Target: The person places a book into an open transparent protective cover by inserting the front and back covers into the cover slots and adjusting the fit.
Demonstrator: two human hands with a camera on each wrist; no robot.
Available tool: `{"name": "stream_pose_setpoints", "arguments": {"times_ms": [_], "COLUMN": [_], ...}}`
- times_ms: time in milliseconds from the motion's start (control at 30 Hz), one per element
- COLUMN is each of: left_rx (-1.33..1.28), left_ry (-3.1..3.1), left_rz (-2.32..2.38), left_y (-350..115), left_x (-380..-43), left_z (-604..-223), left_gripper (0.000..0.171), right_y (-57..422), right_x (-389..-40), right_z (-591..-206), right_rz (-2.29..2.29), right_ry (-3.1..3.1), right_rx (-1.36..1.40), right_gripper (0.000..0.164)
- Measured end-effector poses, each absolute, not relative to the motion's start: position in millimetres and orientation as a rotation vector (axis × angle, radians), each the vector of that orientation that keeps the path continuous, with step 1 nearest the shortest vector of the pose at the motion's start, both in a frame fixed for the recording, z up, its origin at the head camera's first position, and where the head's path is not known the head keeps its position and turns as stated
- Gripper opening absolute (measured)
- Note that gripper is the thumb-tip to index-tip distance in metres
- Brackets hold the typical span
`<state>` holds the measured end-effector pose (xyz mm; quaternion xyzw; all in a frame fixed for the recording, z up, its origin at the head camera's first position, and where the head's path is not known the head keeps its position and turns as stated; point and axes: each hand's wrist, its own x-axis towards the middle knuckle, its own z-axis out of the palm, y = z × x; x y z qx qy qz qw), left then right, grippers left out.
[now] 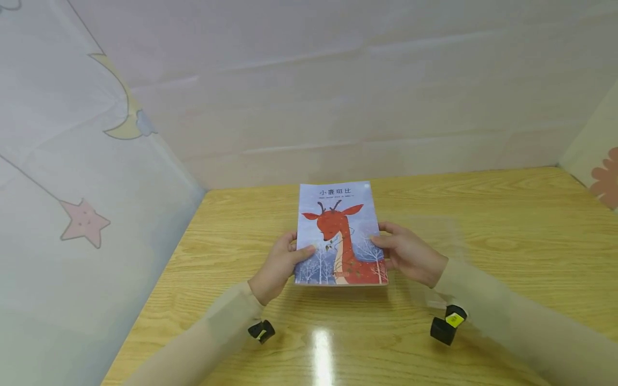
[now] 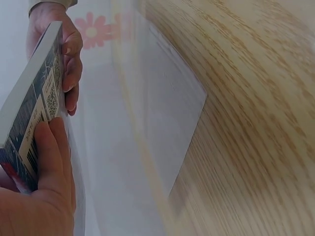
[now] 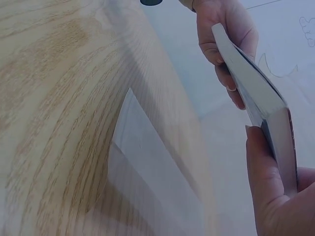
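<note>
One pale-blue book [image 1: 339, 235], red deer [image 1: 348, 252] cover; left fingers [image 2: 49, 152], right fingers [image 1: 391, 228] gripping edges.

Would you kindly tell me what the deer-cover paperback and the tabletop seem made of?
Paperback: apparently paper, smooth-looking, from its thin printed cover and pale page edges. Tabletop: wood or laminate with visible grain; the bright reflection suggests gloss.
</note>
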<state>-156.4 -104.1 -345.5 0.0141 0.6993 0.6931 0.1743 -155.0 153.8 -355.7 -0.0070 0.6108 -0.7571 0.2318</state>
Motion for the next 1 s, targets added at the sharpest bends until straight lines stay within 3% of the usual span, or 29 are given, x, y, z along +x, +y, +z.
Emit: {"name": "stream_pose_setpoints", "arguments": {"times_ms": [1000], "left_rx": [0.181], "left_ry": [1.874], "left_rz": [1.945], "left_y": [-77.0], "left_x": [-153.8], "left_z": [-349.1], "left_gripper": [0.044], "right_y": [191.0], "right_x": [-140.0], "right_z": [-356.6], "right_rz": [-2.118], "right_ry": [1.661], "right_rx": [0.014], "right_gripper": [0.06]}}
